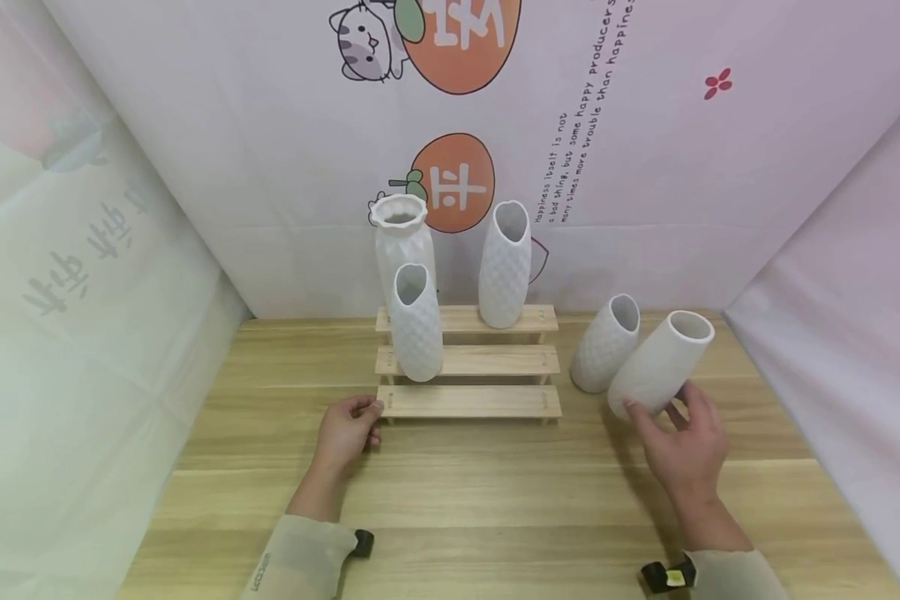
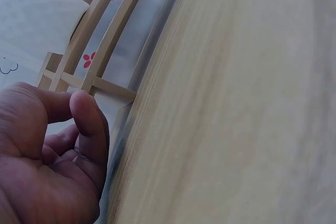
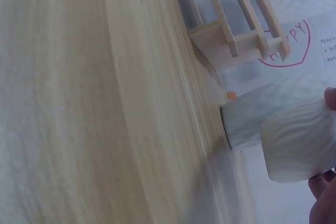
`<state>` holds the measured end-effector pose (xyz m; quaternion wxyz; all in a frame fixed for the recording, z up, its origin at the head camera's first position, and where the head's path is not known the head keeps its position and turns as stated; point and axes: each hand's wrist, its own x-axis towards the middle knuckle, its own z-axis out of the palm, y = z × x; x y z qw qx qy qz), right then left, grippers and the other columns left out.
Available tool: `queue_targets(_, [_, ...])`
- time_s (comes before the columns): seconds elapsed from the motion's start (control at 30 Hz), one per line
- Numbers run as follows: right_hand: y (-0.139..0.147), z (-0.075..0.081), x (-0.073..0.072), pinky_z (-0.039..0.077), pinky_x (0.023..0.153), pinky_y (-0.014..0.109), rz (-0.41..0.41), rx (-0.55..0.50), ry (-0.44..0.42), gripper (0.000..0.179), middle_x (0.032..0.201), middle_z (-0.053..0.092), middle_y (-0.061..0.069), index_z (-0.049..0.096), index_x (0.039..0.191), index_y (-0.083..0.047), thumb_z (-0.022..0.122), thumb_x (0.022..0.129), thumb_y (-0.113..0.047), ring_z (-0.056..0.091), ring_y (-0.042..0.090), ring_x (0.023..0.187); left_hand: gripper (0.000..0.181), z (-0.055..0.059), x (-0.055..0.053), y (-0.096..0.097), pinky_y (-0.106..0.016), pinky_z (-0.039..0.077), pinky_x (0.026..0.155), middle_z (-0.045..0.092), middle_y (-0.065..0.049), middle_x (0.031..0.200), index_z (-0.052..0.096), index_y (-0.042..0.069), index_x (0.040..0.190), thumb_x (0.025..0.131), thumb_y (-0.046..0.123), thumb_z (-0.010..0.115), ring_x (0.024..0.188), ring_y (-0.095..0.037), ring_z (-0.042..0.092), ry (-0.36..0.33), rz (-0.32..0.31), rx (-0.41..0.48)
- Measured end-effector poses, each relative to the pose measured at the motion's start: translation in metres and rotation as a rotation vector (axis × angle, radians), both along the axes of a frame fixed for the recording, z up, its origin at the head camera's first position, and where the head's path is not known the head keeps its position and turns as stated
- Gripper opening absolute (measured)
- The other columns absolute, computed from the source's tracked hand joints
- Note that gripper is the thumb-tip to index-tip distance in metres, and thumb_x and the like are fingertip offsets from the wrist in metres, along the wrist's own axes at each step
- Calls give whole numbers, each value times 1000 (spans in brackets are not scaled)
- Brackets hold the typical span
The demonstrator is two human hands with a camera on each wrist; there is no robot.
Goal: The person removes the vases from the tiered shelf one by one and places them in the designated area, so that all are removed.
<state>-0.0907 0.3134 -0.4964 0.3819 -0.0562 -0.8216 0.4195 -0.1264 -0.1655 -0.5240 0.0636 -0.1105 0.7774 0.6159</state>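
My right hand grips a smooth white vase low on its body, thumb on one side and fingers on the other. In the right wrist view the vase, finely ribbed, tilts with its base raised off the table. Close behind it, a white diamond-textured vase stands on the table. At the left end of a three-step wooden display stand, my left hand pinches the lowest step between thumb and index finger. The left wrist view shows that thumb against the step's end.
A textured vase stands on the middle step's left. Behind it, a wavy-rimmed vase is partly hidden; another textured vase is on the top step's right. Printed white cloth walls the wood-grain table at back and sides.
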Motion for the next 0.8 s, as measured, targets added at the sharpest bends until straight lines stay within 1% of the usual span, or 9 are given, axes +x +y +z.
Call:
queue_targets(0.27, [6, -3, -4, 55, 83, 9, -11, -10, -13, 62, 114, 65, 10, 69, 124, 4, 96, 68, -3, 59, 1, 106, 37, 0, 0, 1, -32, 64, 62, 70, -15, 93, 67, -3, 127, 102, 25, 69, 70, -22, 68, 3, 9, -4])
queue_targets(0.4, [7, -3, -6, 54, 84, 8, -25, -21, -26, 62, 115, 65, 10, 69, 125, 4, 95, 69, -4, 58, 0, 106, 37, 0, 0, 1, -32, 64, 62, 71, -15, 94, 67, -2, 127, 102, 25, 69, 70, -22, 69, 0, 11, -5])
queue_targets(0.6, [9, -3, -10, 55, 83, 9, -50, -45, -39, 63, 114, 64, 6, 69, 127, 2, 96, 70, -6, 57, 1, 106, 37, -1, 0, 1, -31, 64, 62, 71, -14, 95, 67, -2, 128, 102, 25, 69, 70, -22, 69, -5, 12, 0])
queue_targets(0.8, [12, -6, -15, 55, 85, 10, -58, -42, -36, 63, 114, 64, 7, 69, 128, 2, 95, 71, -6, 57, 2, 106, 37, -2, -1, 1, -31, 64, 62, 71, -14, 94, 67, -2, 128, 103, 25, 69, 70, -22, 69, -2, 3, -1])
